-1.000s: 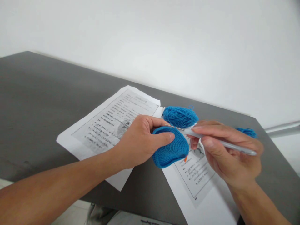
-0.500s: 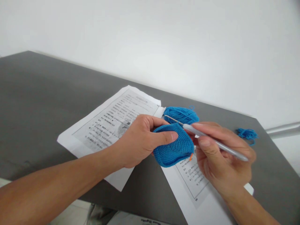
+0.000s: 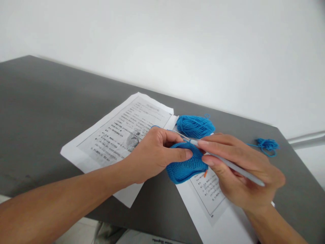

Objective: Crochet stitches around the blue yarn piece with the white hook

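Note:
Pinched by its upper edge in my left hand [image 3: 158,152] is a round blue crochet piece [image 3: 186,167], the thumb lying across its face. A strand of blue yarn loops over the left index finger. My right hand [image 3: 243,166] grips a crochet hook [image 3: 228,164] by its grey handle, like a pen. The hook's thin metal shaft points left and lies along the top edge of the piece; how its tip meets the yarn is too small to tell. A small orange stitch marker [image 3: 205,173] hangs at the piece's lower right edge.
Behind the hands lies a blue yarn skein [image 3: 195,125]. A smaller tangle of blue yarn [image 3: 267,144] rests farther right on the grey table [image 3: 63,91]. Printed sheets [image 3: 101,142] lie under and beside the hands. A white wall [image 3: 162,44] rises behind the table.
My right hand and the hook have shifted slightly left and down, closer to the crochet piece. The piece has tipped, and its lower edge looks more folded. A strand now shows beside the small tangle.

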{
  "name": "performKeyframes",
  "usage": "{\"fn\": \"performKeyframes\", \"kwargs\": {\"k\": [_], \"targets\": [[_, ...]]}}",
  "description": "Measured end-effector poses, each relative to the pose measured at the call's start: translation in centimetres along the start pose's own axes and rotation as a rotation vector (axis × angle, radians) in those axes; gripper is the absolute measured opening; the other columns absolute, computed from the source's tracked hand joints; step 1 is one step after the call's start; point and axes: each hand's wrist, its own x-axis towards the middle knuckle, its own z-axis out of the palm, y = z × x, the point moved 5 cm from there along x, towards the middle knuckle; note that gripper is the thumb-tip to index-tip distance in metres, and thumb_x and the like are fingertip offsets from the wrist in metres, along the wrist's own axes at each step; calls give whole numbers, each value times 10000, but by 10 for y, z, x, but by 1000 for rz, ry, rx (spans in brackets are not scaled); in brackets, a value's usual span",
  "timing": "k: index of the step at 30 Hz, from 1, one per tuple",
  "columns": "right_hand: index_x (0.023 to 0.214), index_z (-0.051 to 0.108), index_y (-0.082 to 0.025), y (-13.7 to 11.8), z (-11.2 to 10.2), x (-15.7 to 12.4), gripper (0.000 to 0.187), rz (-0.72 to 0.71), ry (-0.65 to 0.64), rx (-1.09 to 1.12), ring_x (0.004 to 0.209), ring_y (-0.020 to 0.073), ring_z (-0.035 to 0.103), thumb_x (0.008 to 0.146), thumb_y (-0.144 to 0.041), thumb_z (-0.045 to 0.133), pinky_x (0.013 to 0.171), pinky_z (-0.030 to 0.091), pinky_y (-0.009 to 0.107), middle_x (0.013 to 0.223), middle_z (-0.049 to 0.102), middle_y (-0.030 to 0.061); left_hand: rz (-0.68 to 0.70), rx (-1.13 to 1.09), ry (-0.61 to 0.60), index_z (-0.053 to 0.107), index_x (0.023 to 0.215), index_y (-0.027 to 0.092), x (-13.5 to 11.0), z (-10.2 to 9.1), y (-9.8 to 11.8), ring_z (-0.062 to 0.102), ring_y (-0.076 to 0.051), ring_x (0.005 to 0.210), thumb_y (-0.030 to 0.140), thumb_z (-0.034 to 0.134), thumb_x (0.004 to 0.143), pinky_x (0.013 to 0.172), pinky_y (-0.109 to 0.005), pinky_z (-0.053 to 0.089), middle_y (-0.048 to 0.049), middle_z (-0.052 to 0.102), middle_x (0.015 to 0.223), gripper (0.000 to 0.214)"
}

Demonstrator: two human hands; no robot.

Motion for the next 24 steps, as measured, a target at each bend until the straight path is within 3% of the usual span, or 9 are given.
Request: {"fn": "performKeyframes", "kwargs": {"k": [6, 17, 24], "targets": [[1270, 821, -405, -3, 0, -3, 452, 19, 114, -2, 902, 279, 806, 904, -142, 852, 724, 685, 451, 1062, 865, 28, -35, -82, -49, 848, 748, 153, 1, 3, -3, 650, -150, 722, 220, 975, 612, 756, -274, 512, -21, 766, 728, 198], [1185, 847, -365, 3, 1, -12, 302, 147, 267, 55, 919, 298, 779, 943, -186, 826, 812, 675, 548, 1077, 862, 48, -23, 3, -36, 841, 733, 166, -3, 1, 0, 633, -162, 692, 288, 957, 633, 726, -290, 500, -24, 759, 715, 196], [1188, 851, -346, 10, -3, -9, 301, 145, 182, 159, 906, 254, 769, 963, -152, 799, 731, 643, 444, 1074, 848, 43, 63, 55, -3, 831, 731, 161, -2, -1, 2, 585, -125, 668, 197, 930, 655, 649, -238, 464, 4, 731, 702, 130]]}}
